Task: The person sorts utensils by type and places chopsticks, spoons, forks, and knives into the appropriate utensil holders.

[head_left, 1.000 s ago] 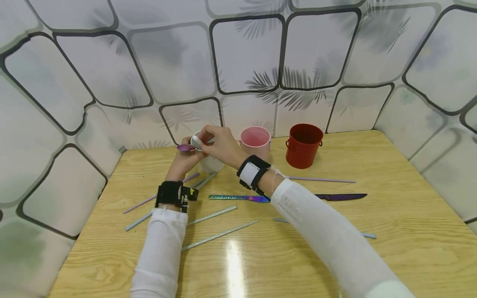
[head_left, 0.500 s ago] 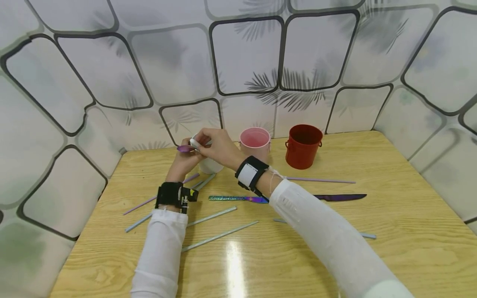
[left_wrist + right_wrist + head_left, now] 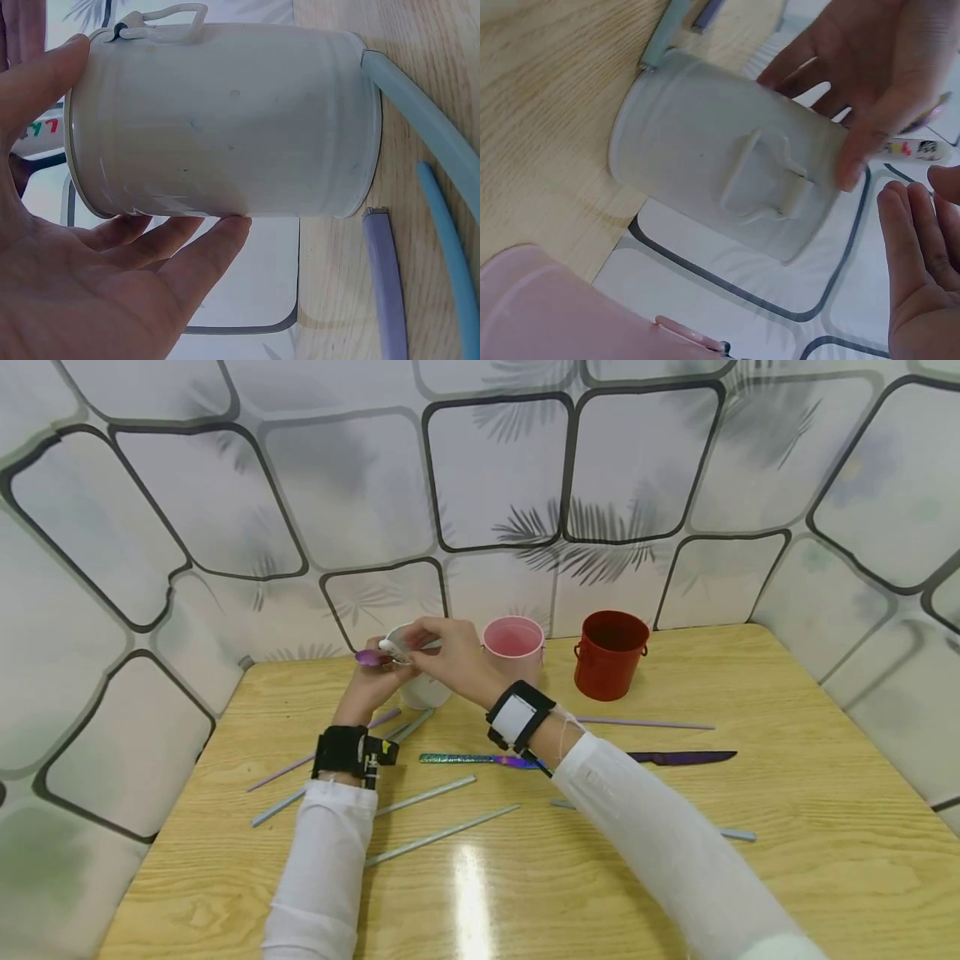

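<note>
A white bucket (image 3: 423, 693) stands upright on the table. My left hand (image 3: 371, 681) grips it near the mouth, thumb over the rim and fingers against the side, as the left wrist view shows. From the mouth sticks a white rod (image 3: 919, 148) with a rounded end and coloured print. Beside it a purple spoon (image 3: 369, 657) leans out to the left, bowl outward. My right hand (image 3: 453, 656) is over the mouth; in the right wrist view its fingers (image 3: 904, 247) are fairly straight and apart from the rod. The bucket's inside is hidden.
A pink bucket (image 3: 513, 647) and a red bucket (image 3: 612, 664) stand to the right. Several pastel chopsticks (image 3: 442, 835) lie about. A teal-handled knife (image 3: 457, 759) and a dark purple knife (image 3: 686, 757) lie partly under my right arm. A patterned wall (image 3: 495, 468) backs the table.
My right fingers have let go of the white printed rod and shifted slightly right, and the rod now leans at the bucket's mouth. My left hand has hardly moved.
</note>
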Demonstrator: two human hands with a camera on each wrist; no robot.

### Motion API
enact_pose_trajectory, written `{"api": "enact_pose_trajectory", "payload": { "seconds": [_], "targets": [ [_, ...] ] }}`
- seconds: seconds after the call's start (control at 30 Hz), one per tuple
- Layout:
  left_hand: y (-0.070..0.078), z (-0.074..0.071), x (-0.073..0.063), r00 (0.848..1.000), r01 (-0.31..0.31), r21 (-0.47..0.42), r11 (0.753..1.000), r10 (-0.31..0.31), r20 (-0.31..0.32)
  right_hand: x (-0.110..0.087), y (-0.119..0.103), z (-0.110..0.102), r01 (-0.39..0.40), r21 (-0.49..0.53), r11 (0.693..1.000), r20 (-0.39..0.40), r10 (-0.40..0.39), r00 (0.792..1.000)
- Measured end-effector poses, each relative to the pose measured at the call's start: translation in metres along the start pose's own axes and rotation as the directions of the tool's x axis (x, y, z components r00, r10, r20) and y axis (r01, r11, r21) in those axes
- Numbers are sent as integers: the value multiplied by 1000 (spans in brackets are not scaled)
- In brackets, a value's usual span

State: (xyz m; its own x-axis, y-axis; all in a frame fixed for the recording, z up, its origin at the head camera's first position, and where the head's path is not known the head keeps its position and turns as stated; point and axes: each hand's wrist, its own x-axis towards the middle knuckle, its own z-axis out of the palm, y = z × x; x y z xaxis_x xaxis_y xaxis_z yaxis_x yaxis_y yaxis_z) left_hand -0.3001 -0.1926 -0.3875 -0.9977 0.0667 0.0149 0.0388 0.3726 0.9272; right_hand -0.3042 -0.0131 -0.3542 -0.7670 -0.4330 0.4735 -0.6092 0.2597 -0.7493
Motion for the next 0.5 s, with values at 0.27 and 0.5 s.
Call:
{"api": "enact_pose_trajectory", "payload": {
  "seconds": [0.27,0.5],
  "targets": [
    [5,1,-2,998,-57,-58,997,59,28,-31,-19,-21,72,101,992,-118,-59,991],
    [1,1,-3,1000,14,-5,1000,-14,-1,-66,-36,-49,142,114,983,-221,-114,969]
  ]
}}
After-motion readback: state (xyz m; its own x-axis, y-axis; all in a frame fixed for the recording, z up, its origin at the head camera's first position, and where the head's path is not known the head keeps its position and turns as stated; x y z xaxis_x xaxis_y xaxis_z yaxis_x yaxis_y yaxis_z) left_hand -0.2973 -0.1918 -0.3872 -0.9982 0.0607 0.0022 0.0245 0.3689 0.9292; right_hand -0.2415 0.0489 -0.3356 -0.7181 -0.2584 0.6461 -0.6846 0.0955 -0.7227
